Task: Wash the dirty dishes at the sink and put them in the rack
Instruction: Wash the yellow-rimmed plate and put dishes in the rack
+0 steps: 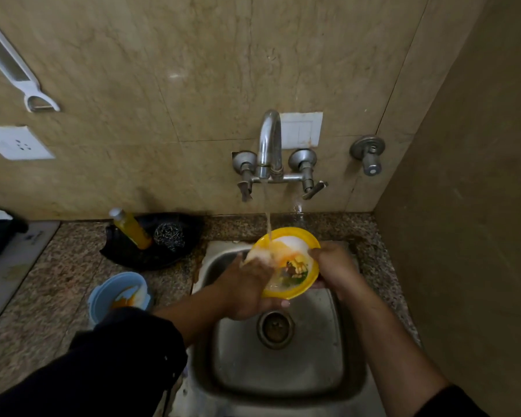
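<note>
Dark sleeve (pixel 103 371) nearest; left hand (pixel 247 284), right hand (pixel 334 266) clamp fingers (pixel 316 253) on wet yellow bowl (pixel 298 231) at opposite rims: probably light, stiff, slippery.

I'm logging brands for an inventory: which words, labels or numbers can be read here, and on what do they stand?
No text here can be read.
On the pale grey board at the left: a small dark mark, too blurred to read.
Inside the yellow plastic bowl: a printed picture, no legible letters.
On the yellow bottle in the black tray: no legible label.
</note>
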